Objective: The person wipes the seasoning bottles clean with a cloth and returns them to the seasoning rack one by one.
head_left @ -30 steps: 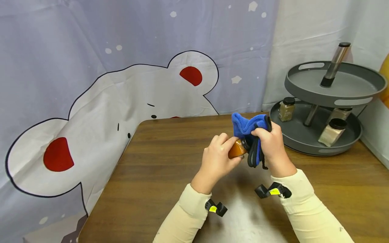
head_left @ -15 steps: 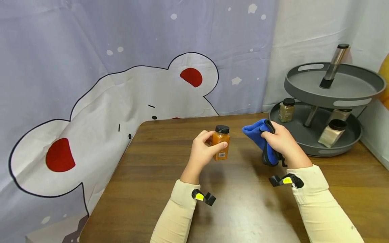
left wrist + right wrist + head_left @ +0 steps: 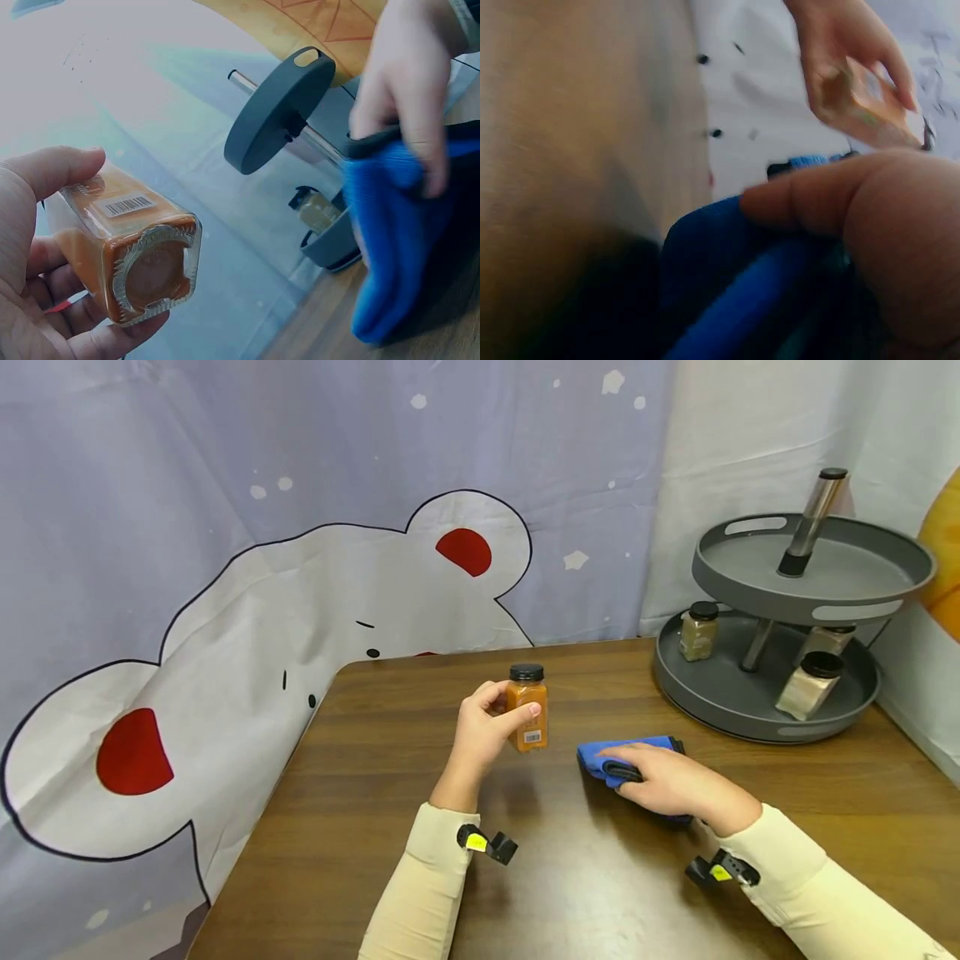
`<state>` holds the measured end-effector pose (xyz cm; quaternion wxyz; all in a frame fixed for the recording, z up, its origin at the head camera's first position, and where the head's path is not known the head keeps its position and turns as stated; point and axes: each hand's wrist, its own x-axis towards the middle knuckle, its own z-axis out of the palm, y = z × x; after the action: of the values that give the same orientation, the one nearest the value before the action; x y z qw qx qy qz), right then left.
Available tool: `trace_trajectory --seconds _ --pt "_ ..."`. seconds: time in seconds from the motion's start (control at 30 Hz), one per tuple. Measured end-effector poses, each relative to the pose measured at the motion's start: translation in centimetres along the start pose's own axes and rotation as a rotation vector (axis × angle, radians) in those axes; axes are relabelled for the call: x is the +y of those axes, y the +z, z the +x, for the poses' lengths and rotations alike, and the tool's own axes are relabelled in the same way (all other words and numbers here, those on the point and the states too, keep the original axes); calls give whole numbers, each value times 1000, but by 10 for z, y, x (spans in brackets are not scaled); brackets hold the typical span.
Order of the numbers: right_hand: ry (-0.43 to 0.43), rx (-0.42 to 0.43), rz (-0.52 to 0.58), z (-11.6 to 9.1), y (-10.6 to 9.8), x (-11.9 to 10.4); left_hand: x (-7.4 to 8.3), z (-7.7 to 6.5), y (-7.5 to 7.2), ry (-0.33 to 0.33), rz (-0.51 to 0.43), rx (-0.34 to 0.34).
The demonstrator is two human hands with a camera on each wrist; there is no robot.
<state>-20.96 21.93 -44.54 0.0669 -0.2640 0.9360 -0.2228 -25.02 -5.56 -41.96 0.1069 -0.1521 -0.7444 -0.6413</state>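
My left hand point(image 3: 478, 733) grips an orange spice jar point(image 3: 534, 728) with a black lid, held upright above the table between thumb and fingers. In the left wrist view, the jar's barcode label and round base face the camera. Low over the wooden table, my right hand point(image 3: 671, 783) holds a folded blue cloth point(image 3: 592, 758) with black edging, palm turned down. The left wrist view shows the right hand's fingers and thumb pinching the cloth point(image 3: 386, 240), part of which hangs down. Jar and cloth are apart.
At the back right stands a grey two-tier rotating rack point(image 3: 817, 602) with a metal post. Its lower tier bears a greenish spice jar point(image 3: 699, 633), a pale tilted jar point(image 3: 808, 687) and another jar point(image 3: 827, 643) behind. A patterned curtain point(image 3: 585, 485) hangs behind the wooden table point(image 3: 360, 827).
The jar came out of the cloth and was turned upright in my left hand, which moved left. My right hand carried the cloth away from the jar, then lowered it toward the table.
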Motion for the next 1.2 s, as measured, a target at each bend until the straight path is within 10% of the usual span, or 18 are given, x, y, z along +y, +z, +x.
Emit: trace_trajectory --seconds 0.23,0.47,0.63,0.93,1.2 --pt "32 -252 -50 -28 20 -24 4 -1 -2 9 -71 0" --pt "21 -300 -68 -32 23 -37 7 -4 -2 -10 -127 -12" --pt "-84 -195 101 -12 -8 -39 9 -6 0 13 -114 -47" --pt "-99 -19 753 28 -66 -48 15 -9 5 82 -91 -47" --pt "-89 52 960 50 -73 -61 18 -11 6 59 -103 -53"
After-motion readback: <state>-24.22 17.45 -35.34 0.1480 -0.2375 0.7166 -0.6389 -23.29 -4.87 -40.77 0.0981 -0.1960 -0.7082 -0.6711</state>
